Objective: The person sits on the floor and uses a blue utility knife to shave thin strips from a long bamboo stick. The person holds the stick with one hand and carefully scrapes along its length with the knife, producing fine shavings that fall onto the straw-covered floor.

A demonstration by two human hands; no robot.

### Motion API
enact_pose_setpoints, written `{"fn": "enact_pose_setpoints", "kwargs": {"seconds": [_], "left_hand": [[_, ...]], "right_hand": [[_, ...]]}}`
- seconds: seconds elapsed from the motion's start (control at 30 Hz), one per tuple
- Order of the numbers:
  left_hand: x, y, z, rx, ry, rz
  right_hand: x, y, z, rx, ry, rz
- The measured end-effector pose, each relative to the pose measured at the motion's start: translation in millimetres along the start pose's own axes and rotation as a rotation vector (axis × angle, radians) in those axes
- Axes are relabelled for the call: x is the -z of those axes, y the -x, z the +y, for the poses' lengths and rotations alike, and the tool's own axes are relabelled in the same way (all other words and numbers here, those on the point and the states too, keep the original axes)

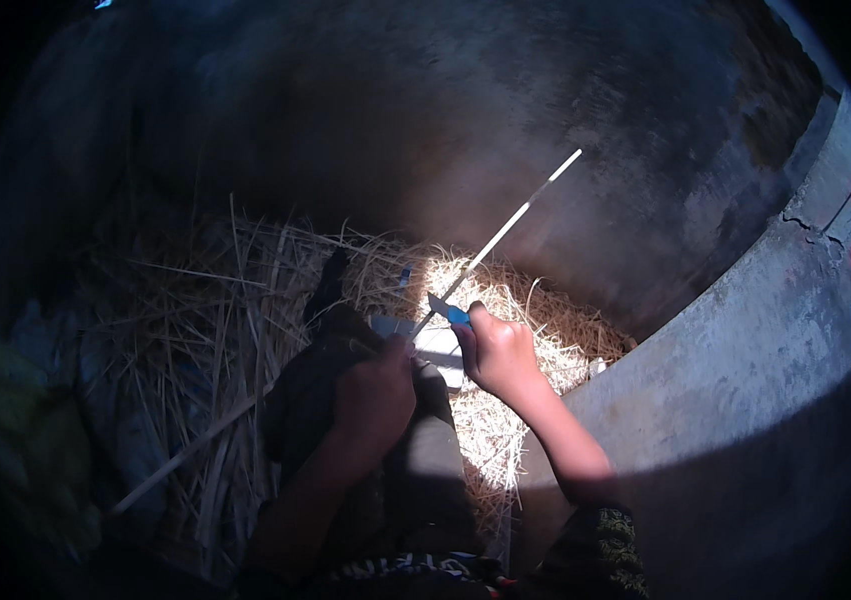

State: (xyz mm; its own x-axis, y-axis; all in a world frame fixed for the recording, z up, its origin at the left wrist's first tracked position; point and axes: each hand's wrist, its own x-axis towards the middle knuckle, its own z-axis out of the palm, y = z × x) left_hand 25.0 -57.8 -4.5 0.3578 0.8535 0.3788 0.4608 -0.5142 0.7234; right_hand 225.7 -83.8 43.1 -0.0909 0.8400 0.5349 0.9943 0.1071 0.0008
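My left hand (377, 398) is closed on a long, thin pale strip (501, 236), which looks like split bamboo or cane. From there the strip slants up and away to the far right. A small knife (456, 314) with a blue handle is gripped in my right hand (501, 356). Its short blade lies against or just over the strip, a little beyond my left fingers; contact cannot be made out. Under my hands, a pale flat piece (440, 350) rests by my legs. The strip's near end is hidden by my left hand.
Loose shavings and thin splints (215, 330) cover the ground ahead and to the left. Another pale stick (185, 458) slants out beside my left leg. A dark wall (395, 130) rises in front. A cracked grey concrete edge (735, 330) curves along the right.
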Motion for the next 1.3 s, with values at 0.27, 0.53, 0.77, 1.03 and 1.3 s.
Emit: {"fn": "enact_pose_setpoints", "kwargs": {"seconds": [0.27, 0.53, 0.77, 1.03, 1.3], "left_hand": [[2.2, -4.9, -5.5, 0.047, 0.249, -0.058], [14.4, -3.1, 0.6, 0.126, 0.354, -0.067], [9.4, -2.5, 10.4, 0.152, 0.121, -0.086], [-1.4, -5.4, 10.1, 0.152, 0.100, -0.123], [2.8, -1.9, 6.1, 0.160, 0.150, -0.120]], "right_hand": [[16.5, -57.7, 48.3, -0.274, 0.123, 0.040], [9.4, -21.7, 3.7, 0.009, 0.063, -0.123], [14.1, -49.5, 57.2, -0.003, 0.297, -0.064], [26.7, -84.6, 108.8, -0.331, 0.353, -0.032], [39.3, -49.2, 84.0, -0.351, 0.132, 0.024]]}}
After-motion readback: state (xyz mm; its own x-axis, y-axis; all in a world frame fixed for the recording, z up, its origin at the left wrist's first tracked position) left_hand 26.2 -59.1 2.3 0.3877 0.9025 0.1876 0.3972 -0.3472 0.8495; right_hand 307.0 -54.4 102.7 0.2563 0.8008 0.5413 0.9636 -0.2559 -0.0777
